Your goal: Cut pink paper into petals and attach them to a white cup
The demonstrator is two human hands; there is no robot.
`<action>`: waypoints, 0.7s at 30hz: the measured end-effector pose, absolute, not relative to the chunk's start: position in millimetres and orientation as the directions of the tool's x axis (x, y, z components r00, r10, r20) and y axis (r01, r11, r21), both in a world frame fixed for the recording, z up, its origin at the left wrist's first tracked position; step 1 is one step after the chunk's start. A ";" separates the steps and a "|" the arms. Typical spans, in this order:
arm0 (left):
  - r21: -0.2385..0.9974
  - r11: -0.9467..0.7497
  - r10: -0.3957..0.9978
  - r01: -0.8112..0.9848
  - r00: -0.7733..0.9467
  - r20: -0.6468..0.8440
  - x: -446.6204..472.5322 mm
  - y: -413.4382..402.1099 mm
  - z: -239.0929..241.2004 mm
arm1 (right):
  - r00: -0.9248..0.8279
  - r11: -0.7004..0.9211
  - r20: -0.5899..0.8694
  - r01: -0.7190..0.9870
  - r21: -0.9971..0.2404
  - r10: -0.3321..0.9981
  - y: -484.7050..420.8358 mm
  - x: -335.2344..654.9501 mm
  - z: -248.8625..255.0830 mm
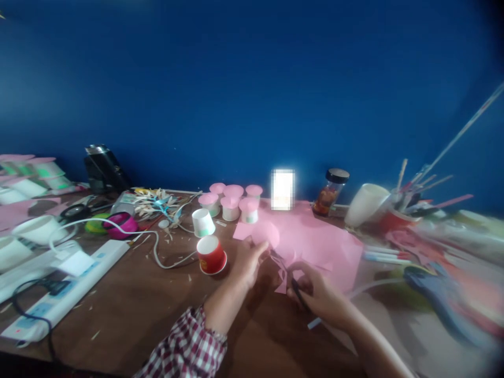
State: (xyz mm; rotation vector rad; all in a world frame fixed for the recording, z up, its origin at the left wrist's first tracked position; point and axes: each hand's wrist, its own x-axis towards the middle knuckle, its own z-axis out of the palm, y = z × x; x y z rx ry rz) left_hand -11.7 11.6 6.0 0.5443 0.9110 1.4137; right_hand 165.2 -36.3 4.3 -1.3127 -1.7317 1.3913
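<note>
My left hand [248, 260] pinches a round piece of pink paper [264, 234] just above the brown table. My right hand [315, 294] is closed round dark-handled scissors [295, 289], whose blades point at the pink paper scrap [282, 278] between the hands. A larger sheet of pink paper [323, 241] lies flat behind both hands. A red paper cup [211, 254] stands upside down just left of my left hand, with a white cup [202, 222] tipped over behind it.
Several white cups with pink lids [232, 202] stand at the back. A jar with a black lid [331, 191], a pale mug [366, 205], a holder of sticks and pens [409, 202], a white power strip [66, 294], cables, a pink bowl [120, 224] and straw scraps crowd the table.
</note>
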 end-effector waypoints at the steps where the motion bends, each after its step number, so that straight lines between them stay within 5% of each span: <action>1: 0.791 0.115 0.973 -0.601 -0.094 -0.212 -12.6 13.0 5.0 | -0.355 0.012 -0.126 0.364 -0.931 0.926 -34.6 167.4 4.0; 4: 0.792 0.097 0.962 -0.603 -0.146 -0.230 -14.2 16.5 2.2 | -0.235 0.105 -0.007 0.459 -0.882 0.972 -27.5 176.2 3.3; 10: 0.824 0.087 0.961 -0.561 -0.171 -0.218 -13.9 15.6 3.0 | -0.021 0.081 0.109 0.810 -0.581 0.994 -14.1 193.5 11.4; 21: 0.820 0.122 0.947 -0.559 -0.181 -0.264 -12.5 15.1 -2.5 | -0.069 0.121 0.132 0.889 -0.442 0.989 14.3 199.1 17.7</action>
